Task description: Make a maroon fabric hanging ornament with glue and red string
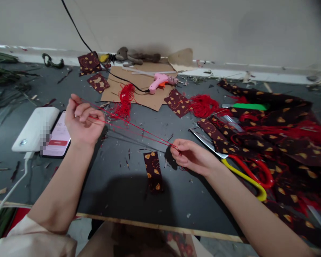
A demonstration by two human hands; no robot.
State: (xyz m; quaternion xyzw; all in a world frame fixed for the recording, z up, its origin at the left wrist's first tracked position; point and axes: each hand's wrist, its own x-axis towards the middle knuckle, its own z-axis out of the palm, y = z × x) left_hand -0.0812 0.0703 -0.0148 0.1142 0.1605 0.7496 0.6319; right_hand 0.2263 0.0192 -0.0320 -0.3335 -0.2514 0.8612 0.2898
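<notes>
Red thread [144, 129] stretches in a few strands between my two hands, above the dark table. My left hand [84, 119] is palm up with its fingers curled, and the strands run from them. At the other end, the fingertips of my right hand [188, 153] pinch the strands together. Below the thread lies a small strip of dark maroon fabric [153, 169] with gold drop shapes. A tangled bundle of red thread [125, 100] rests beyond my left hand. Scissors [246, 175] with red and yellow handles lie beside my right forearm.
A pink glue gun [160, 82] lies on a cardboard sheet [112, 85], its black cord running up to the left. A white power bank [36, 125] and a phone [59, 142] are at left. Printed fabric [286, 142], red thread and a green-handled tool [253, 106] are heaped at right.
</notes>
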